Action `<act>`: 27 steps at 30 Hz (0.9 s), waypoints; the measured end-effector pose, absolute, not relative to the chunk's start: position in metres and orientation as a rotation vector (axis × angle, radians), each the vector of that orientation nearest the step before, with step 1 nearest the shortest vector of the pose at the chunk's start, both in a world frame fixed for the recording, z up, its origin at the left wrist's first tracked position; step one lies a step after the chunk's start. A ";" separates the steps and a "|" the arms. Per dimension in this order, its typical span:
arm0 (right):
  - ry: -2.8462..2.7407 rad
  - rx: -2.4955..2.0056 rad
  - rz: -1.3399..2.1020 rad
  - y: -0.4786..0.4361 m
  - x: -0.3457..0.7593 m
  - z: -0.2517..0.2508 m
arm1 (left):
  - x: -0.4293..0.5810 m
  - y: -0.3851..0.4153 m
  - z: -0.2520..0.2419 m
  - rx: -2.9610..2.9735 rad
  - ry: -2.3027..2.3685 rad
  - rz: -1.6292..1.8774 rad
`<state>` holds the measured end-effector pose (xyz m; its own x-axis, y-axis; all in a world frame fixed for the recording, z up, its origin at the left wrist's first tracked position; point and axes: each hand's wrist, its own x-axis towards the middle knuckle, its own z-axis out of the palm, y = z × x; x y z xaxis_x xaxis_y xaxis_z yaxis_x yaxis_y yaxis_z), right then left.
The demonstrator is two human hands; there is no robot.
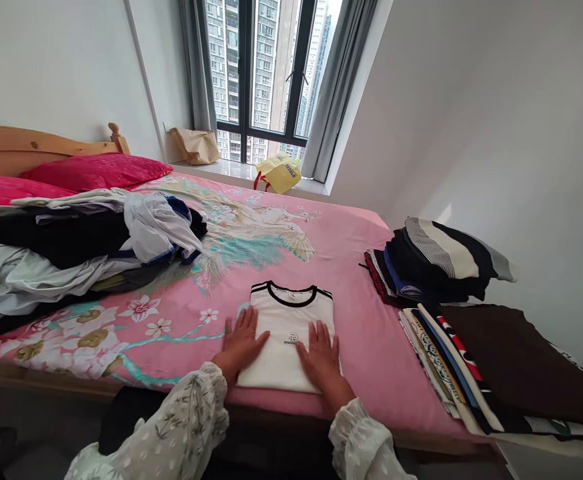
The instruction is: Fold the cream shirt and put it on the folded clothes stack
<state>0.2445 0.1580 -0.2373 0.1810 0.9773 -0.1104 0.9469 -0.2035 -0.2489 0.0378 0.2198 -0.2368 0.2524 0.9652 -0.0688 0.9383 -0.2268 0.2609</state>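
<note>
A white T-shirt [281, 363] with a black collar and black shoulder stripes lies folded into a neat rectangle near the bed's front edge. Its collar points away from me, and a small dark print shows on the chest. My left hand [241, 341] rests flat across the shirt's left edge, fingers spread. On the right side of the shirt lies my right hand [321, 357], also flat with its fingers apart. Neither hand grips the cloth.
A loose heap of clothes [71, 247] covers the bed's left side, before red pillows [96, 170]. At right stand a stack of folded clothes [436, 260] and a nearer stack of folded shirts [511, 360]. A yellow bag [281, 175] and a paper bag [196, 147] sit by the window.
</note>
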 end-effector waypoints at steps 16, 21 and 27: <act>-1.686 -2.442 0.295 0.199 0.269 -0.243 | 0.057 0.268 -0.225 2.152 1.897 0.112; -1.730 -2.291 0.143 0.223 0.265 -0.230 | 0.070 0.285 -0.225 2.422 1.724 0.289; -1.681 -2.356 0.296 0.246 0.279 -0.257 | 0.071 0.306 -0.249 2.148 1.882 0.212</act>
<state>0.2789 0.2462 -0.2567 0.3207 0.9467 -0.0297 0.8999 -0.3143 -0.3022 0.0706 0.3064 -0.2489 0.1418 0.9873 -0.0716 0.9467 -0.1141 0.3014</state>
